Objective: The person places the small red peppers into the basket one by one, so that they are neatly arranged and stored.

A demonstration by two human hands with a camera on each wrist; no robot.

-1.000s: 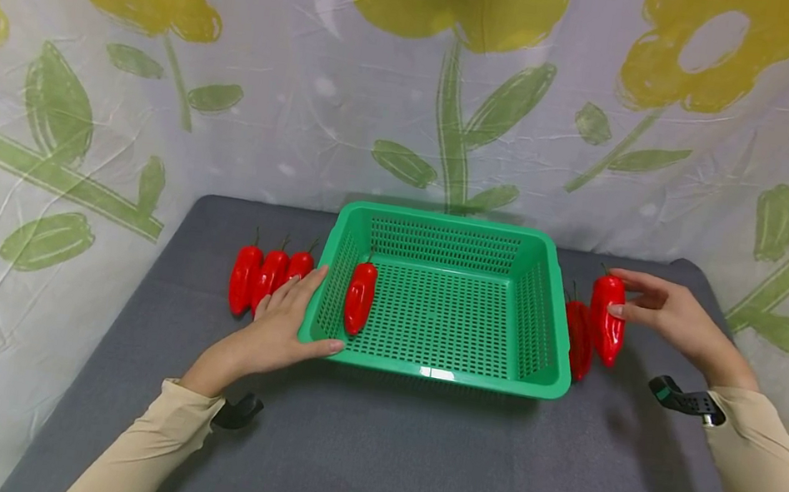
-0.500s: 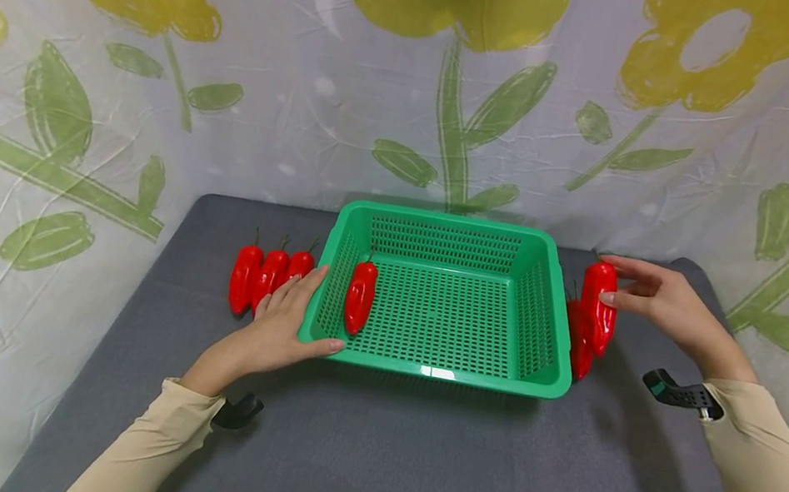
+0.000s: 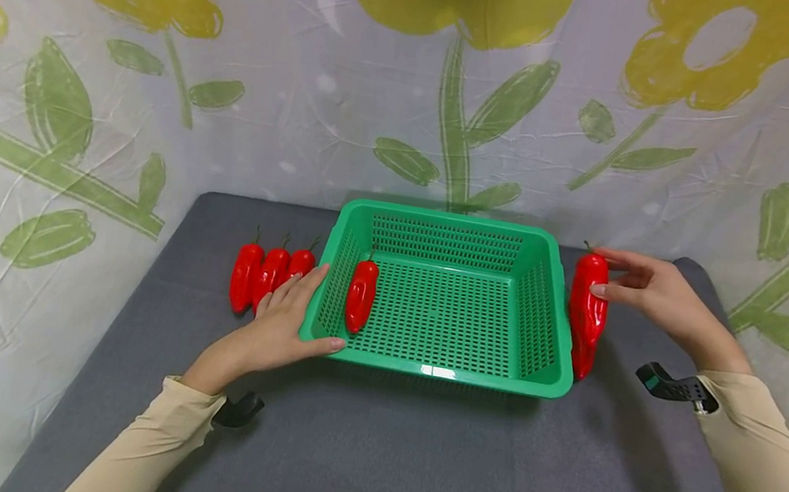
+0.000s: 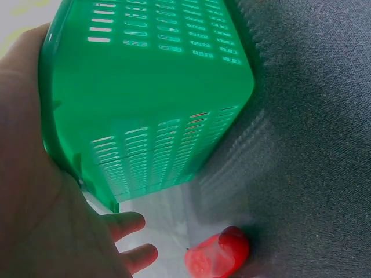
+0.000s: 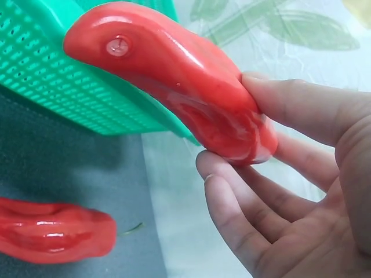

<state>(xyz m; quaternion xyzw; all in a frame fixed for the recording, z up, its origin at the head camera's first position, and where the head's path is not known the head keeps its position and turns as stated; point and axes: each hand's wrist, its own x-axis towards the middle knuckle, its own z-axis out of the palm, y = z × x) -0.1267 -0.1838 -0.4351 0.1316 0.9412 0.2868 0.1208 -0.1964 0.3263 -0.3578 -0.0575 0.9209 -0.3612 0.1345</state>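
My right hand (image 3: 666, 305) pinches a red pepper (image 3: 588, 294) near its stem end, between thumb and fingers. In the right wrist view this pepper (image 5: 174, 81) is raised off the table, beside the wall of the green basket (image 5: 64, 75). Another red pepper (image 5: 55, 231) lies on the table below it; in the head view the held one mostly covers it. My left hand (image 3: 276, 334) rests on the left rim of the green basket (image 3: 437, 371), fingers spread and straight. Inside the basket, at its left side, lies one red pepper (image 3: 360, 296).
Three red peppers lie side by side left of the basket, among them the outermost pepper (image 3: 244, 277); my left fingers partly hide the others. All stands on a grey cloth-covered table (image 3: 395, 456). A flower-printed curtain (image 3: 270, 111) hangs behind and at the sides.
My right hand has moved left and slightly away from me with the pepper, bringing it to the basket's right rim. My left hand has stayed on the basket.
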